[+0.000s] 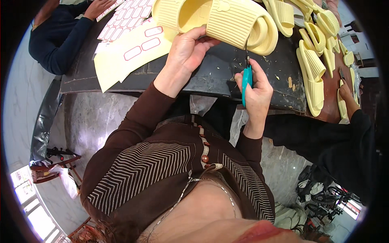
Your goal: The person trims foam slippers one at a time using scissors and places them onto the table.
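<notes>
L hand (pixel 187 52) has hold of a pale yellow slipper (pixel 235 25) at its near side: thumb on the near edge by the strap, other fingers bent under, so closed on it w/ only the slipper's thickness btwn. Slipper is over the middle of the black table (pixel 202 81), lying crosswise, ribbed strap up, toe end to the R. Can't tell if its underside touches the table.

R hand (pixel 258 87) is closed round small teal-handled snips (pixel 246 81); thumb on the L side of the handle, index finger stretched along the other side. Snips point away from the body, tip at the slipper's near edge below the toe opening; can't tell how far apart the blades are.

Yellow scraps (pixel 277 77) lie on the table nr the snips, some toward the R edge. On the table's L part: label sheets (pixel 125 20) w/ red-outlined boxes, plus a yellow sheet (pixel 117 60) w/ one corner at the front edge. Co-worker's hand (pixel 100 7), dark sleeve, is on the sheets nr the L edge.

Other slippers (pixel 311 75) are heaped along the R edge & onto the adjoining red-brown table (pixel 330 103). There a 2nd co-worker's hand (pixel 347 95), black sleeve, is beside a thin dark tool (pixel 341 74).
</notes>
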The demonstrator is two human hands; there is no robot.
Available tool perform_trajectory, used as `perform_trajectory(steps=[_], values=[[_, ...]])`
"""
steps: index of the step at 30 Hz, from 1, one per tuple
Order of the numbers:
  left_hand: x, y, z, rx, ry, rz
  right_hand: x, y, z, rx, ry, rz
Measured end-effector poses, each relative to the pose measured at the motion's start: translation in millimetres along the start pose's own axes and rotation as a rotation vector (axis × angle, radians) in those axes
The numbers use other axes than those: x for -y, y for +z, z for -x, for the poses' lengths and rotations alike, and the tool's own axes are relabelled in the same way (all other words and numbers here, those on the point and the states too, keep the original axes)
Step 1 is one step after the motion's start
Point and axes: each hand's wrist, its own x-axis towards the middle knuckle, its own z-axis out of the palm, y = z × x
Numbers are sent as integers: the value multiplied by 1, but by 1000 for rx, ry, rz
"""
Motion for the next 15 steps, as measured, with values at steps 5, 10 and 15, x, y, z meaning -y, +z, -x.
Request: perform_trajectory(steps=[5,10,15], values=[[0,-4,-1,12,-6,-34,6,-1,0,40,50,-24],[0,-1,0,18,-1,-24,8,-2,-1,45,60,-34],[0,0,2,12,17,-54,10,0,0,19,67,-49]])
